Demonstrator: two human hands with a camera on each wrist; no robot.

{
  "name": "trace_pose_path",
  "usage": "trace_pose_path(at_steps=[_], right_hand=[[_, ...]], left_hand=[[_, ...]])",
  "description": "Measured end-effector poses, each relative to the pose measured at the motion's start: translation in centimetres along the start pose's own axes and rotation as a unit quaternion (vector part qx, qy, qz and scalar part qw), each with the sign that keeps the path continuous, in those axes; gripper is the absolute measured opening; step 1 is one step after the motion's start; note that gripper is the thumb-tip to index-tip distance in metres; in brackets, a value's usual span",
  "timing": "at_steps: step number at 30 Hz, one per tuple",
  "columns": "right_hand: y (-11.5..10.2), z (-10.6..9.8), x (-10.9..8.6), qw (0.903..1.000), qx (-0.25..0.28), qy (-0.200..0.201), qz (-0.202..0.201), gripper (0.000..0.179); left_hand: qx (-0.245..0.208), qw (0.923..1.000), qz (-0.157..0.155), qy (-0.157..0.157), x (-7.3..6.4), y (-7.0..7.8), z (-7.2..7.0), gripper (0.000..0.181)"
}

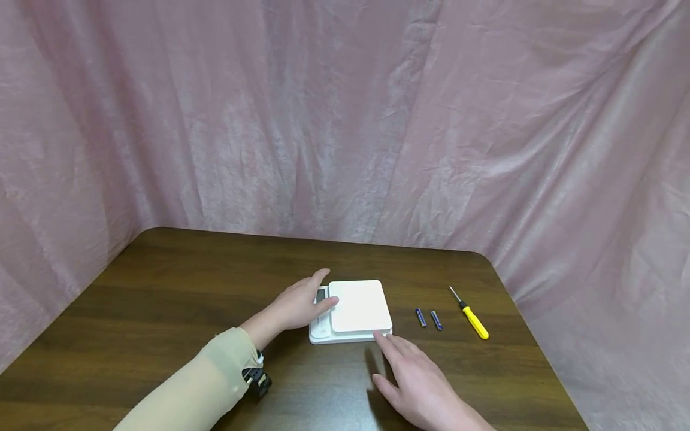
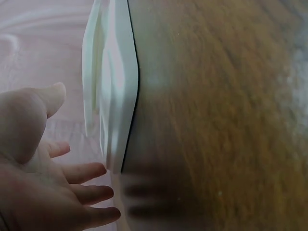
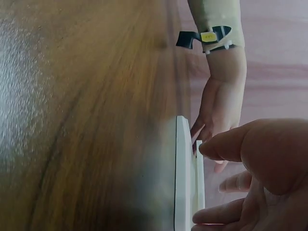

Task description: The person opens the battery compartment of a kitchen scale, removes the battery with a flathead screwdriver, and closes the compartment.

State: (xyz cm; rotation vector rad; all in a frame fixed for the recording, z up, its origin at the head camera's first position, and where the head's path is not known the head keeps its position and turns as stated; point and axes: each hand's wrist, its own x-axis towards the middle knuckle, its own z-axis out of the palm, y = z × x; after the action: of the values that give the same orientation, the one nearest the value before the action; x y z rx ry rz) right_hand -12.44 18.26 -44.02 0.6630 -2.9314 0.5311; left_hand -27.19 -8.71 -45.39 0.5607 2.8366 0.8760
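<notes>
A white digital kitchen scale (image 1: 360, 306) lies flat on the table, its square platform up and a small dark display at its left end. My left hand (image 1: 299, 304) is at that end, partly over the display, with thumb and fingers spread apart. In the left wrist view its fingertips (image 2: 98, 193) are near the edge of the scale (image 2: 120, 91). My right hand (image 1: 412, 380) reaches to the near right corner, fingers extended; whether a fingertip touches the scale I cannot tell. In the right wrist view the thumb (image 3: 224, 146) stands beside the platform's edge.
Two small blue batteries, one battery (image 1: 421, 318) left of the other battery (image 1: 436, 320), lie right of the scale. Farther right is a screwdriver (image 1: 475, 323) with a yellow handle. A pink curtain (image 1: 323, 120) hangs behind the brown wooden table (image 1: 188, 287).
</notes>
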Motion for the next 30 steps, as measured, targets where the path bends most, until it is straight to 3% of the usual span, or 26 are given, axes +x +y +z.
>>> trace_pose_path(at_steps=[15,30], right_hand=[[0.7,0.8,2.1,0.9994,0.019,-0.023,0.017,0.069],[1.2,1.1,4.1,0.9993,0.016,-0.011,0.032,0.069]], left_hand=[[0.012,0.9999,-0.004,-0.002,-0.4,-0.2,0.2,0.082],[0.017,0.9996,0.021,0.011,-3.4,-0.1,0.4,0.08]])
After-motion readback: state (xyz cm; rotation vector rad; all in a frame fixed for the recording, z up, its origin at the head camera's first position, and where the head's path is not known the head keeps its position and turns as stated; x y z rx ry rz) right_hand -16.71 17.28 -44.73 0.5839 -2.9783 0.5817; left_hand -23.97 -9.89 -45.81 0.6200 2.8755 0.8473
